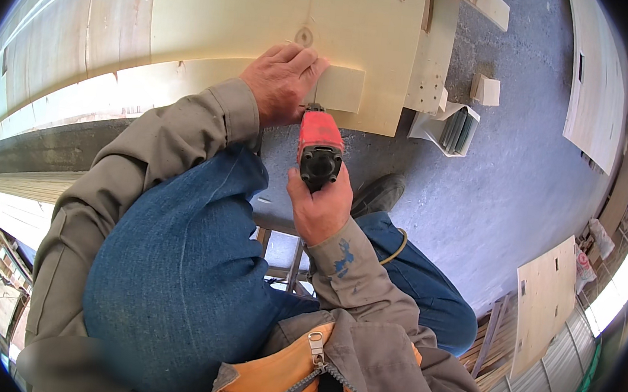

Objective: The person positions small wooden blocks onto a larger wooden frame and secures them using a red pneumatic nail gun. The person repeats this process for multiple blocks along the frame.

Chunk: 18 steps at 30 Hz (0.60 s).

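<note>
My right hand (322,210) is wrapped around the grip of a red and black nail gun (322,133). Its nose meets the near edge of a pale wooden board (270,13), close to my left hand. Fingers bent, my left hand (283,81) presses on a narrow wooden strip (340,89) along that edge and grips it there. The strip's right end shows beyond my fingers. My left palm and the nail gun's nose hide where the tool touches the wood.
At the board's right lie a small wood block (486,91) and an open white box (447,129) holding dark strips of nails or staples. More panels (596,86) stand at the far right, another panel (545,306) lower right. A yellow hose (397,248) crosses my right leg.
</note>
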### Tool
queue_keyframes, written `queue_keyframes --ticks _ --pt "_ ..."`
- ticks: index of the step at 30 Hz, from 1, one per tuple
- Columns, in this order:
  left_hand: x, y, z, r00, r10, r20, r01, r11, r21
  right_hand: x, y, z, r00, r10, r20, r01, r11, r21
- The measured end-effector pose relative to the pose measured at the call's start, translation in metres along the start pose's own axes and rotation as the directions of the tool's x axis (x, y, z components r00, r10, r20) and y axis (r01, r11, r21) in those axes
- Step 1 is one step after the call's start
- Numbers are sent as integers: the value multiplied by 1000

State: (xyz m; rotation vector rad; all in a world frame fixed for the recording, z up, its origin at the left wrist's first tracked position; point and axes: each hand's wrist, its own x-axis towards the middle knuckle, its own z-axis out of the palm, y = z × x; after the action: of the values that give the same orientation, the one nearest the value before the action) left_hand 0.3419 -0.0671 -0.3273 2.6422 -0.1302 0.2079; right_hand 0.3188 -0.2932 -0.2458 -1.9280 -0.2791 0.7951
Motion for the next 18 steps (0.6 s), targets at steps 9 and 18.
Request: queue_keyframes --ticks 9,18 --pt "1 1 -1 1000 -5 3 5 1000 -20 2 0 3 1000 -1 0 1 999 -47" --pt "0 -1 0 1000 4 -11 -5 1000 -26 2 4 3 999 -39 -3 39 999 -37"
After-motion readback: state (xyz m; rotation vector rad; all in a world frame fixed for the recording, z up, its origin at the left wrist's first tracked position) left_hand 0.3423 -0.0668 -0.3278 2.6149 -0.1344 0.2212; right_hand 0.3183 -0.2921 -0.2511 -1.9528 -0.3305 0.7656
